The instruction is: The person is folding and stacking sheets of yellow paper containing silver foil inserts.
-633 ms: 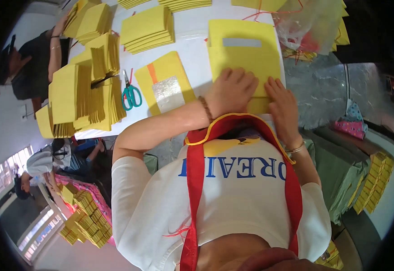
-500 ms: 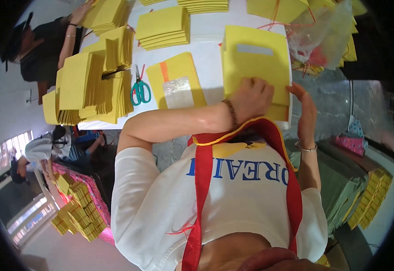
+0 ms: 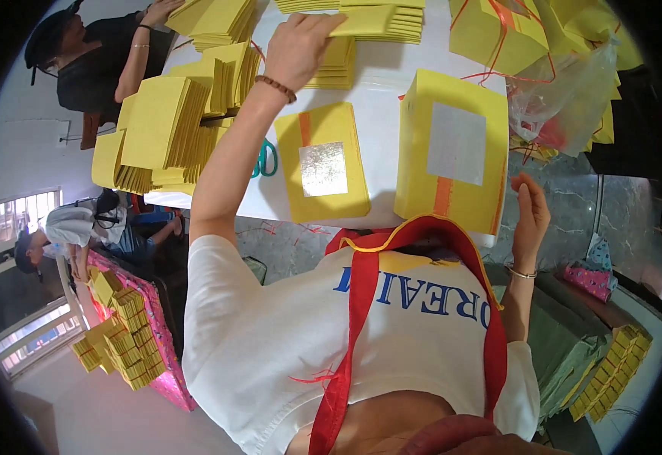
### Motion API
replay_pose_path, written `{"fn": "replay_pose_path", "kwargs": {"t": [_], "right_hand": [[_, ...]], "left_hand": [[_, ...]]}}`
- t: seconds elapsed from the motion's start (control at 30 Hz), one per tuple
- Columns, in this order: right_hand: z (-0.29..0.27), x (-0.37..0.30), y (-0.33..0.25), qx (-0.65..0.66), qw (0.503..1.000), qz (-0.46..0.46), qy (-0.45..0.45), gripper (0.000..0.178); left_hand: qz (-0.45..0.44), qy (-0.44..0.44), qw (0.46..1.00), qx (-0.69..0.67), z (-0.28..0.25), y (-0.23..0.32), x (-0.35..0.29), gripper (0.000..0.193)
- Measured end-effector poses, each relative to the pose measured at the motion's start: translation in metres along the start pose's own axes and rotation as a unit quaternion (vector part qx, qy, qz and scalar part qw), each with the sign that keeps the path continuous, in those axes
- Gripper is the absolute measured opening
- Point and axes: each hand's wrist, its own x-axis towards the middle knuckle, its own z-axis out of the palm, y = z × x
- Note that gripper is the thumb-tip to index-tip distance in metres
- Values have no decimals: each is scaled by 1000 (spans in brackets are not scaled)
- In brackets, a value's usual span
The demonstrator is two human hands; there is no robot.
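Note:
My left hand [image 3: 299, 49] reaches to the far side of the table, its fingers closed on the edge of a yellow paper envelope [image 3: 366, 21] above the far stacks. My right hand [image 3: 530, 216] is empty, fingers extended, just off the right side of a pile of yellow envelopes [image 3: 414, 163]. The top one of that pile bears a pale rectangular patch and an orange strip. Left of it lies another yellow envelope [image 3: 290, 167] with a shiny silvery patch and an orange strip. Teal-handled scissors [image 3: 268, 158] are partly hidden behind my left forearm.
Stacks of folded yellow envelopes [image 3: 156, 121] crowd the left of the white table [image 3: 380, 167]. At the far right are a red-tied yellow bundle [image 3: 498, 34] and a clear plastic bag [image 3: 566, 98]. A co-worker's arm [image 3: 135, 68] reaches in at far left; another person [image 3: 88, 227] sits beyond.
My left hand has left the right-hand pile and moved far left to an envelope. The pile's top now shows a large pale patch and orange strip. My right hand has drawn slightly away.

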Motion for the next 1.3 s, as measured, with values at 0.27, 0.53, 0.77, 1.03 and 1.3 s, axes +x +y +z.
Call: {"fn": "replay_pose_path", "kwargs": {"t": [0.27, 0.53, 0.77, 1.03, 1.3], "right_hand": [[5, 2, -4, -86, 996, 9, -31, 25], [5, 2, 9, -99, 995, 18, -11, 23], [9, 1, 3, -111, 993, 31, -25, 23], [16, 5, 4, -115, 993, 6, -7, 23], [11, -1, -13, -220, 970, -98, -14, 24]], "left_hand": [[-34, -59, 996, 65, 99, -85, -79, 42], [-60, -161, 981, 90, 95, -75, -75, 42], [-112, -237, 963, 68, 96, -81, -80, 50], [-116, -146, 982, 18, 117, -66, -113, 69], [-91, -219, 971, 27, 97, -81, -94, 71]]}}
